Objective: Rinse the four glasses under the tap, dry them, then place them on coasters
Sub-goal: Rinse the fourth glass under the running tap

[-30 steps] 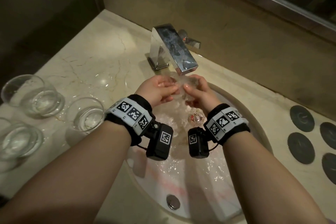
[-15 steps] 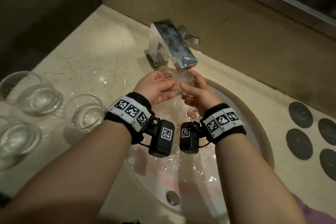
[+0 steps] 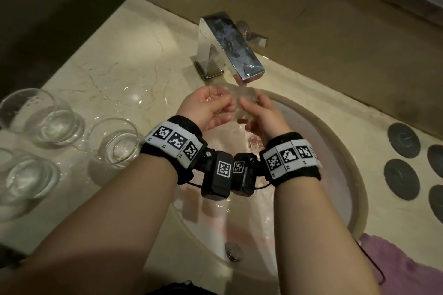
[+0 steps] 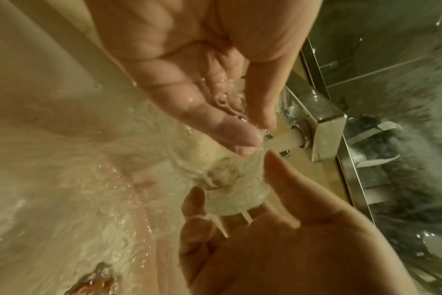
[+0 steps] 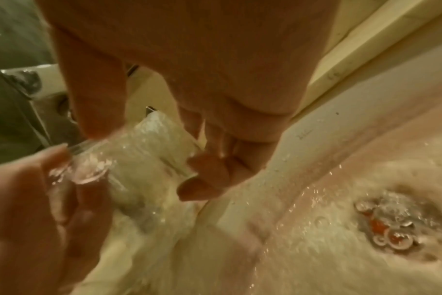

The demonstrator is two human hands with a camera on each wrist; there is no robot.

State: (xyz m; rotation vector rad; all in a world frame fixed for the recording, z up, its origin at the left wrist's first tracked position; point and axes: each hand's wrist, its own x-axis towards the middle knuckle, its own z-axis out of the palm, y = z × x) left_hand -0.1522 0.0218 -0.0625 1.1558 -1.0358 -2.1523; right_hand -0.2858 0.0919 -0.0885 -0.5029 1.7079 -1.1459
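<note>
— Head view first: where do we have the glass (image 3: 242, 100)?
— At upper centre, under the tap (image 3: 236, 54), over the basin (image 3: 340, 141). Our left hand (image 3: 206, 109) and right hand (image 3: 260, 116) curl their fingers round it from either side.
— And the rest?
— Three glasses (image 3: 117, 142) stand at the left edge, dark coasters (image 3: 404, 140) at the right.

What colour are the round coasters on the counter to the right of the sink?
The coasters are dark grey, almost black; the head view shows them best.
</note>
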